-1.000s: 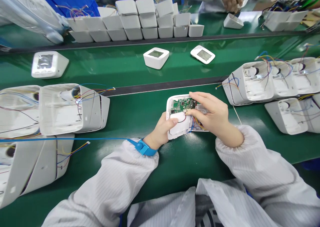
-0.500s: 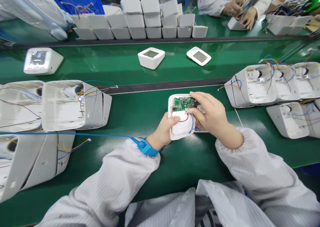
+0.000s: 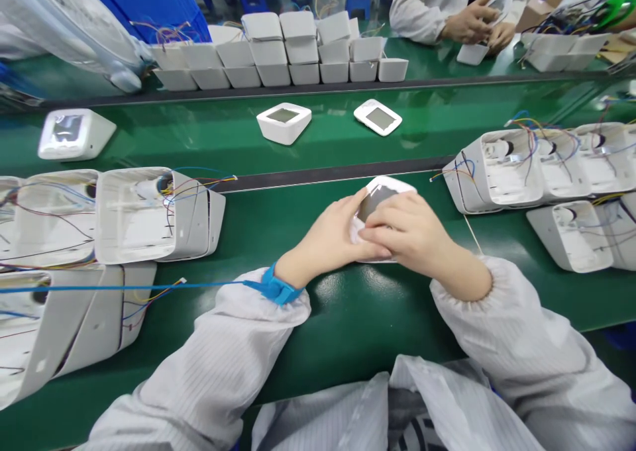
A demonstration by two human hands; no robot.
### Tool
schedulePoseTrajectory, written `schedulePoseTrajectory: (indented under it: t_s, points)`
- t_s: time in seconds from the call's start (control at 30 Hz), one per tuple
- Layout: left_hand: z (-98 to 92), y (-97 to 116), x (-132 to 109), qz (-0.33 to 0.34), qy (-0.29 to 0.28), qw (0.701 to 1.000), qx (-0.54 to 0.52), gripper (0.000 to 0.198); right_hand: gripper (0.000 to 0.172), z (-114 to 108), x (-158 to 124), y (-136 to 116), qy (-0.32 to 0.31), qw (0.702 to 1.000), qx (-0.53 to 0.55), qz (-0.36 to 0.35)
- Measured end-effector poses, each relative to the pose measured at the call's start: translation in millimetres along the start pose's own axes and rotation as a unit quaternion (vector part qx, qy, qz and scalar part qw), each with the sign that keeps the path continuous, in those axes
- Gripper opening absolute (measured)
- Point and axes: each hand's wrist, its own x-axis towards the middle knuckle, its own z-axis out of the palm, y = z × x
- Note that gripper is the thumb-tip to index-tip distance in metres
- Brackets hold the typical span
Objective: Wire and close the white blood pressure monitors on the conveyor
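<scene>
A white front cover with a grey display window (image 3: pixel 391 184) lies between my hands, its screen side facing up. My left hand (image 3: pixel 328 234) is closed around its left edge, with the thumb near the lower side. My right hand (image 3: pixel 413 231) lies across the right part, its fingers bent down onto the front face and meeting the left thumb. Much of the cover is hidden under the fingers, and whether a thin film is pinched there I cannot make out. A blue wrist strap (image 3: pixel 282 287) with a cord circles my left wrist.
White open housings with loose wires stand at the left (image 3: pixel 136 222) and right (image 3: pixel 511 173). On the conveyor belt lie a finished-looking white unit (image 3: pixel 284 128) and a flat cover (image 3: pixel 378 118). Stacked white housings (image 3: pixel 303 50) stand behind it. Across, a co-worker's hands (image 3: pixel 470 24) hold a part.
The cover has been turned over: its green circuit board faced up before, and now the screen does. My left hand has shifted up to its left edge. The view has tilted slightly.
</scene>
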Motion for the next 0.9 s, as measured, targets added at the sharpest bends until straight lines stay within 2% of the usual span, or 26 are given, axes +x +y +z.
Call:
schedulePoseTrajectory:
  t_s: [0.03,0.1,0.17,0.23,0.3,0.4,0.43,0.5,0.63,0.8,0.9]
  points:
    - [3.6,0,0,-0.007,-0.012,1.000,0.014,0.106,0.021,0,1,1,-0.025,1.000,-0.006,-0.018]
    - [10.0,-3,-1,0.015,-0.012,1.000,0.011,0.111,0.017,-5,-1,8,-0.025,1.000,-0.001,-0.008]
    - [15.8,-8,-2,0.070,0.007,0.997,-0.022,0.105,0.020,-14,-4,18,0.022,0.998,0.010,0.065]
    - [22.7,-16,-3,0.126,0.026,0.989,-0.077,0.097,0.024,-23,-6,27,0.020,0.989,0.023,0.146]
    - [31.1,-24,-3,0.161,0.038,0.976,-0.140,0.087,0.014,-25,-6,30,-0.077,0.978,0.000,0.194]
    - [42.3,-33,-4,0.162,0.031,0.966,-0.199,0.083,0.009,-15,2,22,-0.268,0.938,-0.097,0.194]
    - [44.4,-35,-5,0.154,0.027,0.965,-0.209,0.084,0.007,-10,6,18,-0.306,0.924,-0.123,0.191]
    - [46.0,-36,-6,0.135,0.016,0.966,-0.221,0.087,0.004,-1,11,12,-0.333,0.913,-0.137,0.190]
    - [43.2,-35,-8,0.118,0.010,0.965,-0.235,0.088,0.017,7,5,14,-0.266,0.936,-0.089,0.215]
    - [42.2,-38,-8,0.150,0.005,0.959,-0.239,0.085,0.024,12,-11,24,-0.166,0.958,-0.015,0.234]
    - [43.3,-42,-7,0.169,0.011,0.957,-0.236,0.086,0.026,15,-13,25,-0.147,0.962,0.000,0.230]
